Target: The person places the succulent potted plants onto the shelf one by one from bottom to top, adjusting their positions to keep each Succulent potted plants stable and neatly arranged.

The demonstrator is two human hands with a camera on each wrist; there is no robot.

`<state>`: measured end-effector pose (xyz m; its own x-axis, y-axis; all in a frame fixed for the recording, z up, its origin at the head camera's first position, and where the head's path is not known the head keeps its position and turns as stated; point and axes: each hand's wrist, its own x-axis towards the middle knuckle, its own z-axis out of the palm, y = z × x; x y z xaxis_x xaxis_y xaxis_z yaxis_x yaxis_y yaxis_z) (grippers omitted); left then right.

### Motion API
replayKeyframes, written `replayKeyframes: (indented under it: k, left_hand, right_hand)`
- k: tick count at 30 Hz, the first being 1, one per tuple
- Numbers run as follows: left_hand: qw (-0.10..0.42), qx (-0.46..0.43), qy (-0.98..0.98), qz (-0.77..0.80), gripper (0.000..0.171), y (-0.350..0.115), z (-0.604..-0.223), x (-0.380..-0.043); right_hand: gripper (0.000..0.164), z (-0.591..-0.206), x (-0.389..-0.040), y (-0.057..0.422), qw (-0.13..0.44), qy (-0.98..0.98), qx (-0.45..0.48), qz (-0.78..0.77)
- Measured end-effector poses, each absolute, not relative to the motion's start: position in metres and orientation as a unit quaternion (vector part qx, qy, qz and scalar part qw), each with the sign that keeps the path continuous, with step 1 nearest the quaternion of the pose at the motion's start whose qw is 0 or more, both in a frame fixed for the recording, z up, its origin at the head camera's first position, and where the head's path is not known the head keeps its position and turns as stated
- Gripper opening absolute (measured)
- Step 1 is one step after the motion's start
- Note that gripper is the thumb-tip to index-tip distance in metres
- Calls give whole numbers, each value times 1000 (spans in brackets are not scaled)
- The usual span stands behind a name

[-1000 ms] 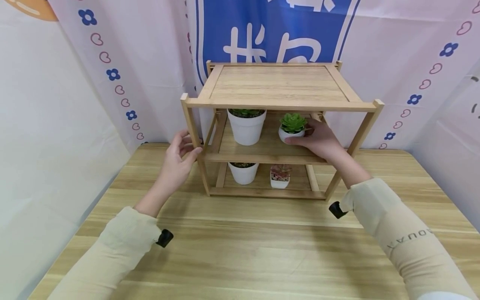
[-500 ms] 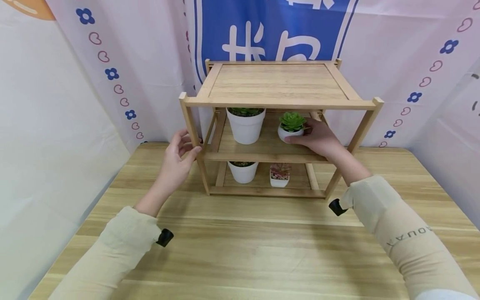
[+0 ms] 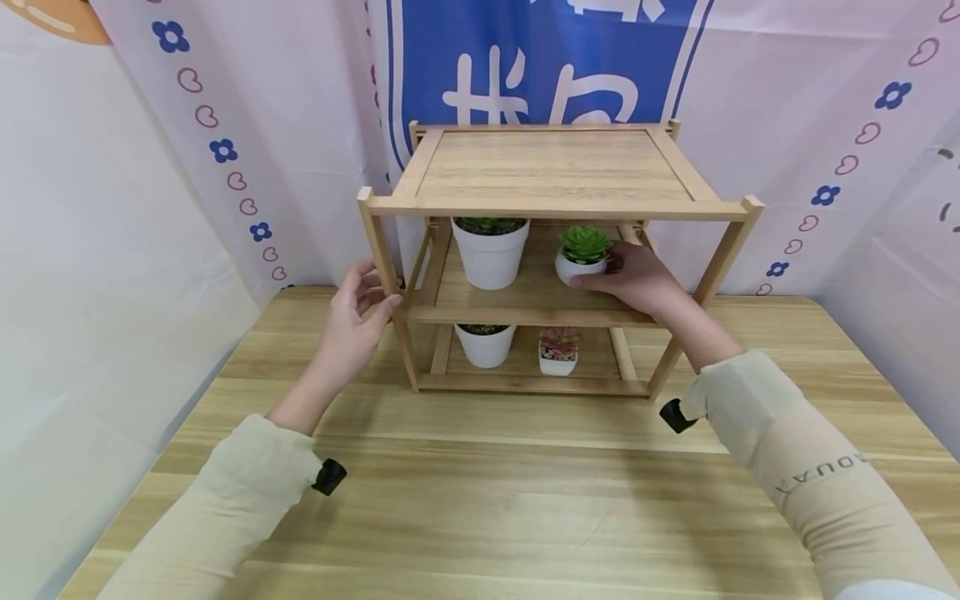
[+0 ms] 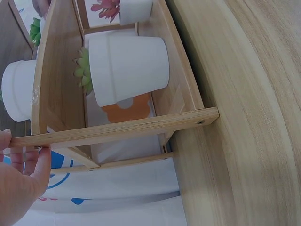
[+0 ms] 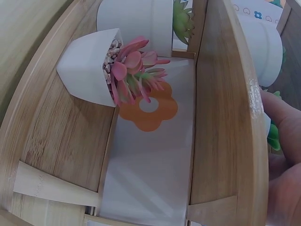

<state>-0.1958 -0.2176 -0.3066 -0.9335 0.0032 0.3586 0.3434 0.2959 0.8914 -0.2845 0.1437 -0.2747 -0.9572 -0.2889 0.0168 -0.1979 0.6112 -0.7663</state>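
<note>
A three-tier wooden shelf (image 3: 555, 171) stands on the table. My left hand (image 3: 354, 325) holds its left front post (image 4: 117, 132), thumb on one side and fingers on the other. On the middle tier, my right hand (image 3: 647, 279) grips a small green succulent in a round white pot (image 3: 579, 268), thumb at the front. The right wrist view shows only part of this hand (image 5: 285, 160), with the shelf edge hiding much of the pot. A larger white potted plant (image 3: 491, 257) stands to its left, its top partly covered by the upper tier.
The bottom tier holds another white potted plant (image 3: 486, 347) and a red succulent in an angular white pot (image 3: 558, 354). Wood-grain tabletop (image 3: 480, 492) extends in front. A printed cloth (image 3: 322, 125) hangs behind the shelf.
</note>
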Motion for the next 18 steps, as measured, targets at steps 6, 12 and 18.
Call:
replayKeyframes:
  k: [6,12,18]
  left_hand:
    - [145,-104,-795,-580,47,-218,-307,-196]
    - [146,-105,-793,-581,46,-217,-306,-196]
    - [145,-102,-797,-578,46,-218,-306,-196]
  right_hand:
    - [76,-275,-284,145,56,895,-139,-419]
    - [79,-275,-284,146,62,894,-145,-420]
    - [85,-280,-282,151,38,884,-168,-435]
